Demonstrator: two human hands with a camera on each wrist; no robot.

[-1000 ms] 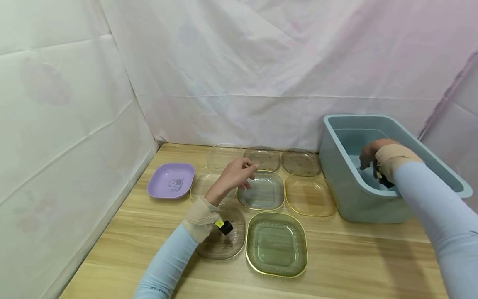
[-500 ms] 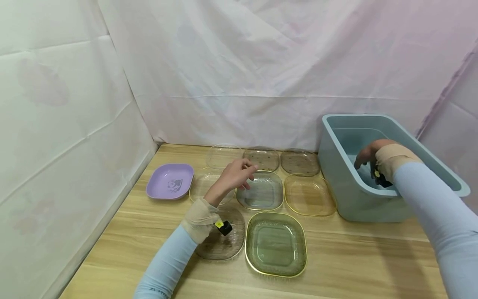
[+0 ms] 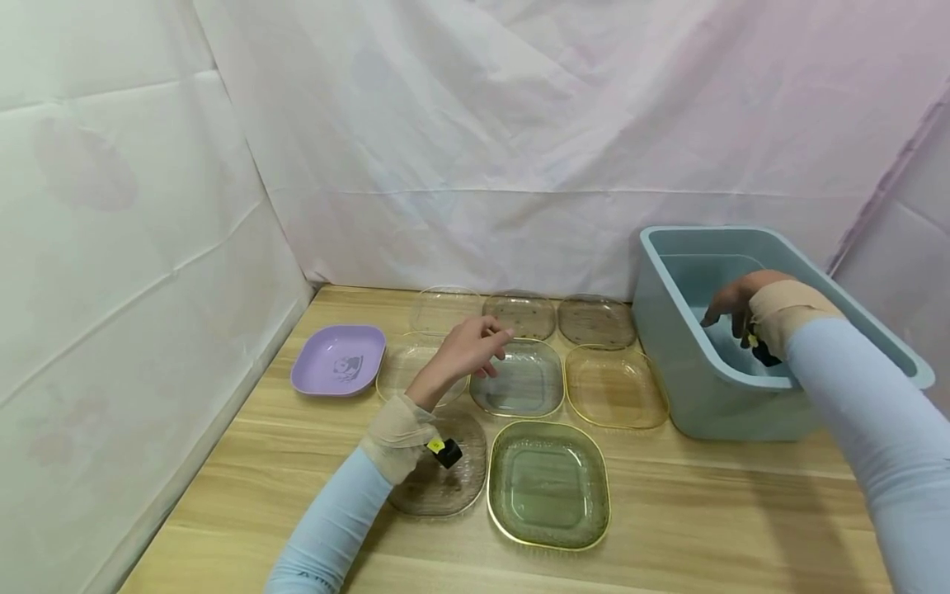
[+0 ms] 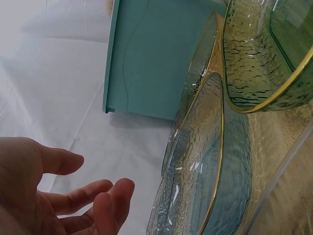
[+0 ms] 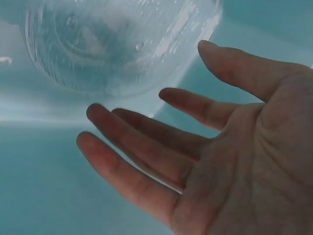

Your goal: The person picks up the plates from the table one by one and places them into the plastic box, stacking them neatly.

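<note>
My left hand (image 3: 486, 345) hovers with relaxed, empty fingers over a blue-tinted glass plate (image 3: 517, 378) in the middle of a group of square plates on the wooden table (image 3: 742, 511). The left wrist view shows that left hand (image 4: 93, 193) open beside the same blue-tinted plate (image 4: 210, 171). My right hand (image 3: 723, 307) reaches inside the teal plastic bin (image 3: 668, 363) at the right. In the right wrist view the right hand (image 5: 161, 122) is spread open and holds nothing. A clear glass plate (image 5: 122, 44) lies on the bin's floor just beyond its fingers.
Around the left hand lie a purple plate (image 3: 339, 360), a green plate (image 3: 549, 484), an amber plate (image 3: 616, 386), a grey-brown plate (image 3: 445, 483) under the wrist, and clear and brownish plates (image 3: 597, 322) at the back. White cloth walls (image 3: 148, 247) close in the left and rear.
My right hand has lifted slightly inside the bin and shifted a little. The left hand and the plates on the table have stayed where they were.
</note>
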